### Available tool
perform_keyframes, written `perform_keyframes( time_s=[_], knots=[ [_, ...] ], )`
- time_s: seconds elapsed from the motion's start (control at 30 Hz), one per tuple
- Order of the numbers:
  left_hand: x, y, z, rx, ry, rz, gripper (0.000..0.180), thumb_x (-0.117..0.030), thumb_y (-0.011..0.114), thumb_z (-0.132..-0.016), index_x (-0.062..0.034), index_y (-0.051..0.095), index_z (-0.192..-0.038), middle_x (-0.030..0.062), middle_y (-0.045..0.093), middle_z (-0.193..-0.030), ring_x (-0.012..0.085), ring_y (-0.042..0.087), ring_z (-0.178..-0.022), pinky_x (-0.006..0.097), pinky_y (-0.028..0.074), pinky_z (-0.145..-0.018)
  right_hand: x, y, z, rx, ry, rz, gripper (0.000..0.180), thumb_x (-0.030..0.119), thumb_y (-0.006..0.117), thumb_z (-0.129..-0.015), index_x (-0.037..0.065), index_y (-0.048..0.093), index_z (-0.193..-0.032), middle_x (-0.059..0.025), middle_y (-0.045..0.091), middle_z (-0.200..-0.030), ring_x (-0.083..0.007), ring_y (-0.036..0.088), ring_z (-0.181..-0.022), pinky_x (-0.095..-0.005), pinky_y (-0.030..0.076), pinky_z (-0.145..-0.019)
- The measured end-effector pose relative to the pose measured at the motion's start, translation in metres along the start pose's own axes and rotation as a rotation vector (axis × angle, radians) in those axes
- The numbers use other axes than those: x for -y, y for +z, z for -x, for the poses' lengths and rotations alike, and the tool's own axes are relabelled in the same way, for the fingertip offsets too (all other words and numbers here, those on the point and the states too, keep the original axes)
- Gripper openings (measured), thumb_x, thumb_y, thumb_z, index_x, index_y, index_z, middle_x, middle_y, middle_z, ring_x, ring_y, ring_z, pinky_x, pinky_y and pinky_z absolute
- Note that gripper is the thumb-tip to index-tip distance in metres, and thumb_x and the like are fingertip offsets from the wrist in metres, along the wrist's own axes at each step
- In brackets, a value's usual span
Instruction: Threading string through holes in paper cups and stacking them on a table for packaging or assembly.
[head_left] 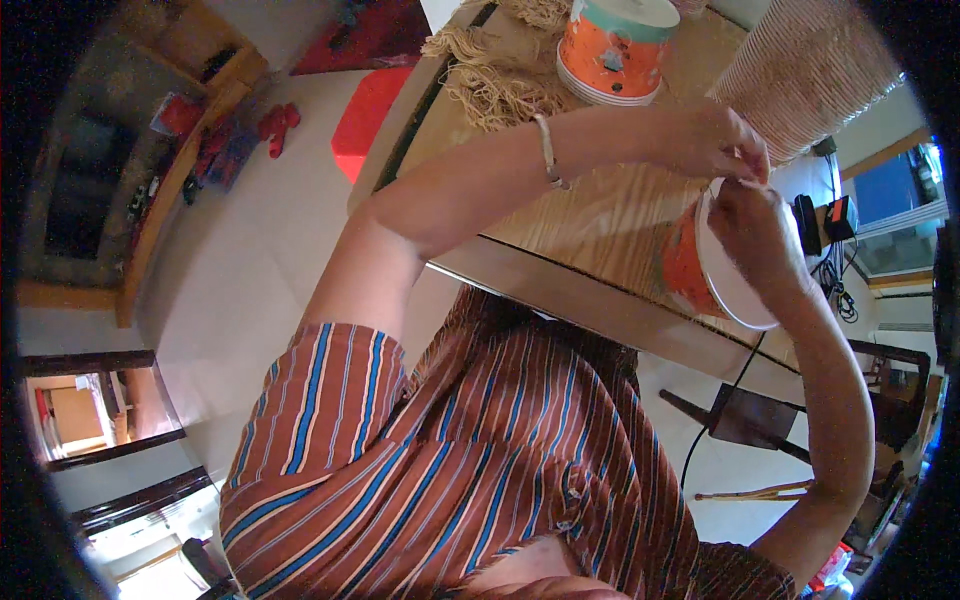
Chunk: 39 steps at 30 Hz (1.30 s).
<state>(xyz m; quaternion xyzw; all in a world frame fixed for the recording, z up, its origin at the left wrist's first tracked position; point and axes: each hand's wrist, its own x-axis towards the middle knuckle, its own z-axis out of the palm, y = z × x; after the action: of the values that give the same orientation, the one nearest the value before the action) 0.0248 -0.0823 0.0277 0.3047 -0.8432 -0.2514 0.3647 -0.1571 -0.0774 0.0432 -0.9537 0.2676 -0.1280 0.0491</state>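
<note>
An orange and green paper bucket (686, 262) lies tipped on its side near the table's right edge, its white mouth facing right. My right hand (752, 222) reaches across the mouth, its fingers closed at the upper rim. From the left, my left hand (735, 145) comes over the table and meets it there. Its fingertips are pinched together just above the rim, and whatever is between them is too small to make out. A bracelet (549, 152) circles my left wrist.
Several nested orange and green buckets (615, 55) stand at the table's far side, beside bundles of tan cord (500, 85). A long stack of nested paper buckets (810, 75) leans at the far right. Black cables (835, 280) lie beyond the bucket. A red stool (370, 120) stands left of the table.
</note>
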Motion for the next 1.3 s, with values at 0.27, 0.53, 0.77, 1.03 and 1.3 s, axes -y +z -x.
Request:
perform_keyframes(
  time_s=[0.27, 0.53, 0.77, 1.03, 1.3],
  knots=[
    [-0.022, 0.018, 0.049, -0.387, 0.12, -0.253, 0.016, -0.018, 0.064, -0.083, -0.0105, 0.063, -0.097, 0.0044, 0.061, -0.089, 0.0189, 0.061, -0.082, 0.031, 0.05, -0.073, -0.014, -0.009, 0.006, 0.405, 0.721, -1.324, 0.019, 0.023, 0.055, -0.088, 0.009, 0.057, -0.076, 0.0036, 0.045, -0.054, -0.0048, 0.036, -0.039, -0.0217, 0.029, -0.036],
    [-0.033, 0.033, 0.056, -0.369, 0.359, -0.563, 0.017, -0.013, 0.066, -0.077, -0.0117, 0.065, -0.094, 0.0055, 0.058, -0.087, 0.0219, 0.06, -0.079, 0.031, 0.052, -0.063, -0.01, 0.002, 0.014, 0.32, 0.804, -1.655, 0.018, 0.023, 0.053, -0.092, 0.008, 0.056, -0.082, 0.0039, 0.045, -0.055, -0.0039, 0.034, -0.038, -0.0204, 0.028, -0.035],
    [-0.036, 0.026, 0.046, -0.221, 0.468, -0.676, 0.016, -0.012, 0.066, -0.074, -0.0087, 0.06, -0.088, 0.0055, 0.058, -0.09, 0.0232, 0.061, -0.078, 0.033, 0.055, -0.065, -0.015, 0.002, 0.021, 0.32, 0.785, -1.766, 0.019, 0.022, 0.051, -0.093, 0.007, 0.054, -0.083, 0.002, 0.047, -0.056, -0.0046, 0.035, -0.037, -0.021, 0.03, -0.035],
    [-0.032, 0.023, 0.05, -0.163, 0.495, -0.656, 0.013, -0.01, 0.067, -0.073, -0.0078, 0.058, -0.082, 0.0061, 0.057, -0.088, 0.0234, 0.062, -0.078, 0.033, 0.055, -0.065, -0.012, 0.002, 0.024, 0.376, 0.757, -1.723, 0.021, 0.024, 0.051, -0.094, 0.006, 0.053, -0.082, 0.0023, 0.046, -0.056, -0.0054, 0.036, -0.039, -0.0202, 0.03, -0.035],
    [-0.033, 0.042, 0.054, -0.354, 0.214, -0.195, 0.009, -0.005, 0.067, -0.079, -0.0065, 0.062, -0.087, 0.008, 0.057, -0.089, 0.0237, 0.061, -0.082, 0.031, 0.052, -0.069, -0.01, -0.002, 0.026, 0.365, 0.71, -1.746, 0.02, 0.023, 0.049, -0.095, 0.006, 0.054, -0.087, 0.002, 0.048, -0.06, -0.0042, 0.036, -0.04, -0.0189, 0.03, -0.035]
  ],
)
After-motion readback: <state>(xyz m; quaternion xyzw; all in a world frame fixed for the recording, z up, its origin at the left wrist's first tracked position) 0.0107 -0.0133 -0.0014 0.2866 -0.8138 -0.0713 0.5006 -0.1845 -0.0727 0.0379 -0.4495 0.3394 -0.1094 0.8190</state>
